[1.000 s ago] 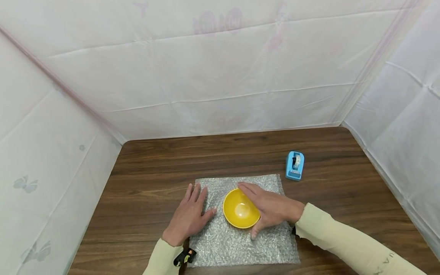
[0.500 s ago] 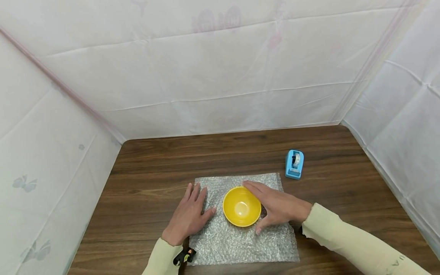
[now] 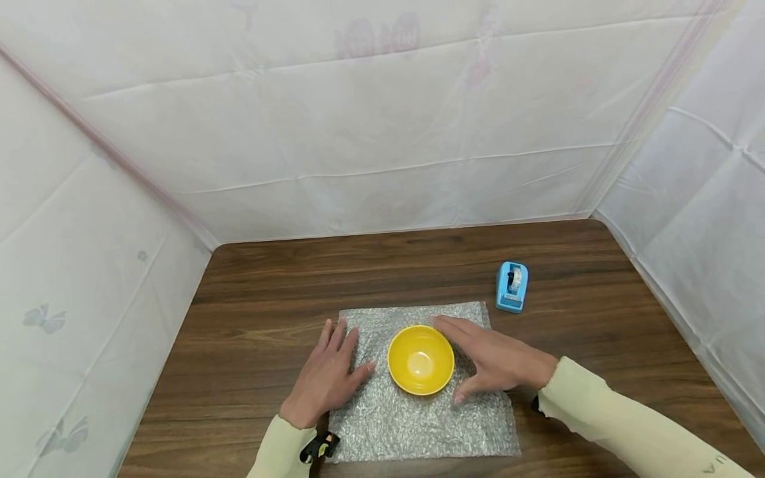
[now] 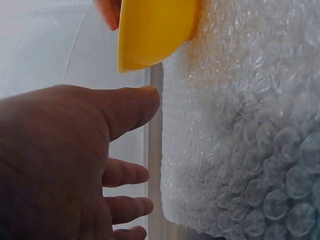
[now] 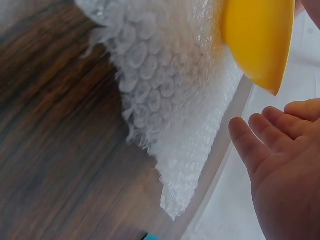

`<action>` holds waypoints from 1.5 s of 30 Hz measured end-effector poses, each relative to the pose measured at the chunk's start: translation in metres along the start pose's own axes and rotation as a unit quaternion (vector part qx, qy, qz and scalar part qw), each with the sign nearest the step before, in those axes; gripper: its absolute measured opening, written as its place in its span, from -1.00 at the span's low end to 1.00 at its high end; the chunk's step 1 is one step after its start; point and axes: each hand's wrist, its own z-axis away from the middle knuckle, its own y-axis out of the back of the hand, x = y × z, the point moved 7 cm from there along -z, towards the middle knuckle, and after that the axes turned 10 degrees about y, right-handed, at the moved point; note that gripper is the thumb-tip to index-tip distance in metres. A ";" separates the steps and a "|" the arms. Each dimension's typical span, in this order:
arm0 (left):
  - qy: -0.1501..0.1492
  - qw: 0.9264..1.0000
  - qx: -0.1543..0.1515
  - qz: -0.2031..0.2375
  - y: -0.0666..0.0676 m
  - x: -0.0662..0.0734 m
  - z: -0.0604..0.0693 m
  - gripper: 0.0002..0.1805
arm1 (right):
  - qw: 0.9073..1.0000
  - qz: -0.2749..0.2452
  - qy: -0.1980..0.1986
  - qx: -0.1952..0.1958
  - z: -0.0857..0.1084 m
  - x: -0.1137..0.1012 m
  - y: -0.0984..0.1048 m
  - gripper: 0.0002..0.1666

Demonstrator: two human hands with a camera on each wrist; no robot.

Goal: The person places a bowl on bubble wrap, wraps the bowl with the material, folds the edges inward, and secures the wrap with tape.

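A yellow bowl [image 3: 421, 360] stands upright on a sheet of bubble wrap [image 3: 412, 428], near its middle. Left of the bowl, my left hand [image 3: 325, 382] rests at the sheet's left edge with its fingers spread, apart from the bowl. My right hand [image 3: 499, 358] is beside the bowl on the right, fingers and thumb spread with a small gap to the rim. In the left wrist view the bowl [image 4: 155, 32] shows side-on above my thumb. The right wrist view has the bowl [image 5: 257, 42] beyond my fingertips, not touching them.
A blue tape dispenser [image 3: 512, 287] stands behind and right of the bubble wrap on the dark wooden table [image 3: 269, 285]. White sheeting [image 3: 358, 133] walls in the table at the back and on both sides.
My right hand has let go of the bowl and drawn away to the right. The bowl and my left hand have stayed nearly in place.
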 end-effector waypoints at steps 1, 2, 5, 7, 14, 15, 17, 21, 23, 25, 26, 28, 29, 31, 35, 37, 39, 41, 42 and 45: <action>0.000 1.000 0.000 0.000 0.000 0.000 0.000 -0.19 | 1.000 0.003 -0.001 -0.001 0.001 0.000 0.001 0.53; 0.001 1.000 0.000 0.000 0.000 0.000 0.000 -0.19 | 1.000 0.006 -0.002 -0.002 0.002 0.001 0.001 0.53; -0.001 1.000 0.001 0.001 0.000 0.000 0.000 -0.19 | 1.000 0.009 -0.004 -0.004 0.006 0.002 0.002 0.52; -0.005 1.000 0.004 0.002 0.000 0.000 0.001 -0.20 | 1.000 0.009 -0.005 -0.002 0.009 0.004 0.002 0.50; -0.014 1.000 0.013 0.009 0.000 -0.001 0.002 -0.20 | 1.000 0.013 -0.010 -0.002 0.018 0.009 0.005 0.44; -0.015 1.000 0.014 0.010 0.000 -0.001 0.002 -0.20 | 1.000 0.015 -0.011 -0.003 0.020 0.010 0.005 0.43; -0.016 1.000 0.015 0.010 0.000 0.000 0.002 -0.20 | 1.000 0.018 -0.014 -0.007 0.022 0.012 0.005 0.41; -0.016 1.000 0.015 0.010 -0.001 0.000 0.003 -0.20 | 0.999 0.025 -0.018 -0.013 0.028 0.016 0.006 0.35; -0.015 1.000 0.014 0.011 -0.001 0.000 0.003 -0.20 | 0.999 0.029 -0.018 -0.014 0.031 0.018 0.007 0.30; -0.016 1.000 0.013 0.012 -0.001 -0.001 0.003 -0.20 | 0.999 0.038 -0.016 -0.017 0.033 0.019 0.009 0.23; -0.016 1.000 0.013 0.012 -0.001 -0.001 0.003 -0.20 | 0.999 0.040 -0.014 -0.017 0.034 0.020 0.009 0.20; -0.016 1.000 0.013 0.011 -0.001 -0.001 0.003 -0.20 | 0.999 0.050 -0.009 -0.019 0.036 0.021 0.011 0.13; -0.017 1.000 0.014 0.011 -0.001 -0.001 0.003 -0.20 | 0.998 0.057 -0.007 -0.019 0.037 0.021 0.011 0.09; -0.016 1.000 0.014 0.011 0.000 -0.001 0.003 -0.19 | 0.997 0.069 -0.003 -0.021 0.039 0.023 0.011 0.04; -0.013 1.000 0.012 0.014 0.000 -0.001 0.004 -0.19 | 0.995 0.093 0.005 -0.024 0.040 0.026 0.011 -0.07; -0.011 1.000 0.009 0.014 -0.001 -0.001 0.004 -0.19 | 0.994 0.104 0.014 -0.025 0.041 0.028 0.011 -0.13; -0.009 1.000 0.007 0.016 -0.001 -0.001 0.004 -0.19 | 0.993 0.115 0.028 -0.023 0.041 0.028 0.012 -0.21; -0.009 1.000 0.006 0.018 -0.001 -0.001 0.004 -0.19 | 0.991 0.123 0.042 -0.021 0.041 0.028 0.012 -0.30; -0.008 1.000 0.005 0.018 -0.001 -0.001 0.005 -0.19 | 0.991 0.124 0.049 -0.019 0.041 0.028 0.013 -0.34; -0.010 1.000 0.009 0.020 -0.001 -0.002 0.005 -0.20 | 0.989 0.128 0.072 -0.013 0.040 0.027 0.012 -0.42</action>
